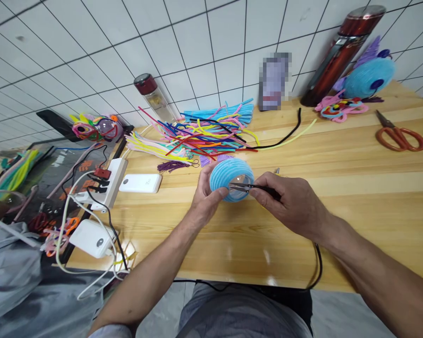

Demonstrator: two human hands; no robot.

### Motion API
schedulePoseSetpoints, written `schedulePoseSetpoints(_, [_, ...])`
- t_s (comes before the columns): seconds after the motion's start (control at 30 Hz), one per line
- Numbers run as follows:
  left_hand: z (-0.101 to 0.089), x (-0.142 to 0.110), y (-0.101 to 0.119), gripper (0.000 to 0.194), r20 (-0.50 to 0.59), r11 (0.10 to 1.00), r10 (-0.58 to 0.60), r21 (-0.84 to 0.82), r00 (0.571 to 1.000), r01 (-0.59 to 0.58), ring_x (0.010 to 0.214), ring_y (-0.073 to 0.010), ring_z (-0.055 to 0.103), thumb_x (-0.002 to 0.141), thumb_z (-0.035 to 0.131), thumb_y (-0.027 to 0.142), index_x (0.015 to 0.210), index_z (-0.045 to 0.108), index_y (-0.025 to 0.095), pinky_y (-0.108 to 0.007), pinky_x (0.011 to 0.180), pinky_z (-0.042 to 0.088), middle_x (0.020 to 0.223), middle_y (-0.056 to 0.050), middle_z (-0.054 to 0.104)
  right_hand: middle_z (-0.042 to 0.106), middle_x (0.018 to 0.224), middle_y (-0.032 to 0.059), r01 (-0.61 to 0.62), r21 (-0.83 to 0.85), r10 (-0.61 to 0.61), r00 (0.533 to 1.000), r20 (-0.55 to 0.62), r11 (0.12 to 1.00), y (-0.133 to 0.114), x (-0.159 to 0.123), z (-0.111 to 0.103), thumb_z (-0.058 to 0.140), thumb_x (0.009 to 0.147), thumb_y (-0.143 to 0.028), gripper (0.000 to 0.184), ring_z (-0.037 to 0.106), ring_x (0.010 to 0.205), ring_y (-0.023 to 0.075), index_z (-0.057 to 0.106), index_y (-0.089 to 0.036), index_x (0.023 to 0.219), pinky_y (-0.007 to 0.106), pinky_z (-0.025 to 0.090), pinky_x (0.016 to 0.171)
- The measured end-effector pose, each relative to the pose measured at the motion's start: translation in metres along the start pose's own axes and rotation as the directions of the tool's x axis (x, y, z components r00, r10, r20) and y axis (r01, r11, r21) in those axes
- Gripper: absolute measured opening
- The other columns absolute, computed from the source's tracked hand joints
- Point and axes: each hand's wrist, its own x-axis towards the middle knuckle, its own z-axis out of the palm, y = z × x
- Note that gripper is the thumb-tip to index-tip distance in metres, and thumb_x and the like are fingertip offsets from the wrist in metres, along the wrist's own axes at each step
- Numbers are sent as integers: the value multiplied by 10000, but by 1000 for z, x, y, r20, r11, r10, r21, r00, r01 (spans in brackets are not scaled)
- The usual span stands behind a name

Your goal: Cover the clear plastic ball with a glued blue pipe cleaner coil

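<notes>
My left hand [207,192] is closed around a hollow, light blue ball [220,176] wound with rows of fuzzy pipe cleaner, its open side turned to the right. In my right hand [294,202] are slim pointed pliers [242,187] with black handles. Their metal jaws, slightly parted, reach into the ball's opening near my left thumb. Just behind the ball lies a purple fuzzy piece [207,160]. A small metal tip [277,171] shows beyond my right hand; the rest of it is hidden.
Loose coloured pipe cleaners [204,134] are heaped toward the wall. Orange-handled scissors [400,136], a red thermos [341,56] and a blue fish-like figure [370,77] stand or lie at right. A power strip [113,180], power banks and cables occupy the left; another person's sleeve [10,263] is beyond.
</notes>
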Motion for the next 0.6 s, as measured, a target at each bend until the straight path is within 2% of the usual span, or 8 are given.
schedulePoseSetpoints(0.4, [-1, 0, 0, 834, -4, 1000, -2, 8, 1000, 2, 1305, -276, 681, 697, 1004, 516, 1394, 590, 318, -423, 1120, 559, 1481, -73, 668, 574, 556, -58, -17, -4, 17, 1000, -6, 1000, -3, 0, -1, 612, 1035, -356, 195, 485, 460, 133, 674, -246, 886, 276, 351, 538])
schedulePoseSetpoints(0.6, [0, 0, 0, 846, -13, 1000, 10, 7, 1000, -10, 1341, -281, 677, 688, 1017, 510, 1393, 590, 318, -434, 1156, 557, 1493, -72, 668, 621, 571, -47, -18, 10, 18, 1000, -23, 1000, -7, -2, -3, 601, 1029, -351, 204, 489, 456, 122, 677, -243, 874, 263, 341, 516])
